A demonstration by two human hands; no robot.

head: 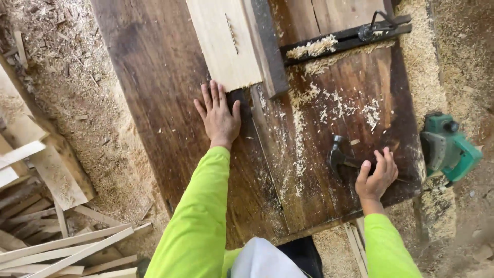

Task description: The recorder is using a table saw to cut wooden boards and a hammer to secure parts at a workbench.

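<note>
Surface: a dark, worn wooden surface (170, 103) is seen from above, built of broad boards and streaked with pale sawdust, most thickly on its right half.
Pale plank: a light, fresh-cut plank (224, 44) is laid on the far part of the surface, its near end ragged; a dark strip (267, 49) is set against its right edge.
Left hand: the left hand (218, 117) is laid flat on the surface just below the plank's near end, its grip spread, fingers fanned and nothing held.
Hammer: a hammer (337, 154) is laid on the right half of the surface, its dark head toward the middle.
Right hand: the right hand (378, 177) is placed over the hammer's handle, its grip loosely curled; whether the handle is clasped cannot be told.
Metal bar: a black bar with a clamp (355, 33) is fixed across the far right, heaped with shavings.
Planer: a green power planer (450, 149) is set off the right edge.
Floor: sawdust is spread thickly on both sides.
Offcuts: pale wooden slats (62, 247) are piled at lower left.
</note>
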